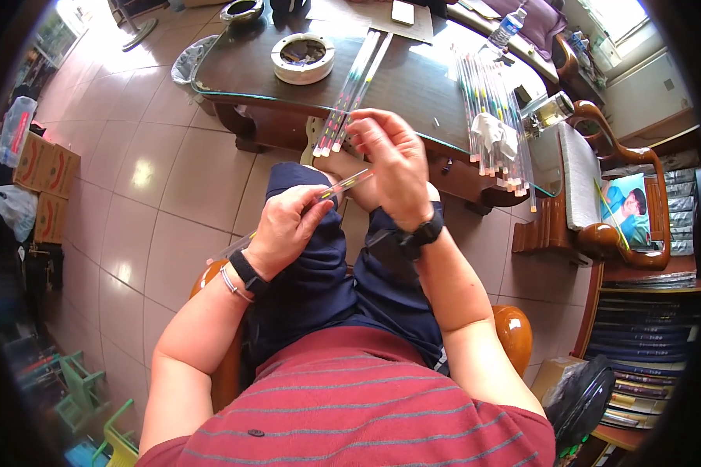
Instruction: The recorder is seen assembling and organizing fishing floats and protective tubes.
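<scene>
A thin clear tube with small coloured pieces inside (349,183) slants over my lap. My left hand (290,220) is closed round it, and its lower end sticks out past my left wrist. Just beyond the tube's upper end is my right hand (396,159), raised with thumb and fingers drawn together; whatever is between the fingertips is too small to make out. Past my right fingers, a few similar clear tubes (356,86) lie on the dark table (245,66) with their ends over its near edge.
At the table's right lies a larger bundle of clear tubes (475,89), with crumpled white tissue (487,128) on it. A round white ashtray (304,71), a water bottle (508,27) and a glass jar (554,110) stand around. A wooden chair (580,175) is at right.
</scene>
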